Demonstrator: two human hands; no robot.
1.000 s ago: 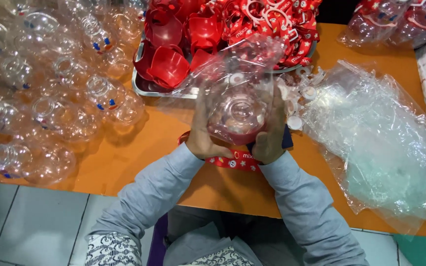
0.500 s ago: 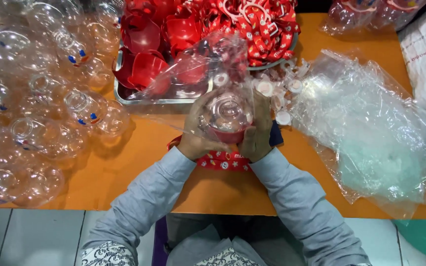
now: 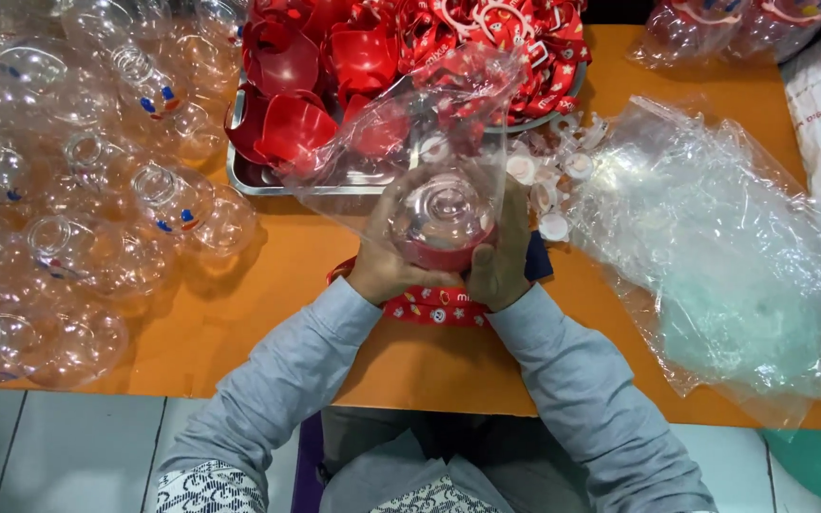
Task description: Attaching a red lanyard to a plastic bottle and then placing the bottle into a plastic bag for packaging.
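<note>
Head view, one item in hand: a clear plastic jar [image 3: 441, 217] with a red base, held over the near middle of the orange table [image 3: 268, 313], half inside a clear plastic bag [image 3: 410, 123] that trails up over the tray. Left hand [image 3: 384, 258] clasps the jar's left side through the film; right hand [image 3: 504, 256] clasps its right side, fingers wrapped round, both grips closed on the jar. Under the hands lies a red printed strap [image 3: 434, 309], flat on the table. Stock not yet handled, by the look of it: a large heap of empty clear jars [image 3: 78, 190] at left, a metal tray [image 3: 258, 180] of red cup parts [image 3: 296, 123] and red straps at top centre, small white caps [image 3: 553, 195] just right of the hands. A loose pile of empty bags [image 3: 724, 256] lies at right. Judged progress: the bagging of this jar is under way, the bag mouth not closed, and much stock appears left.
</note>
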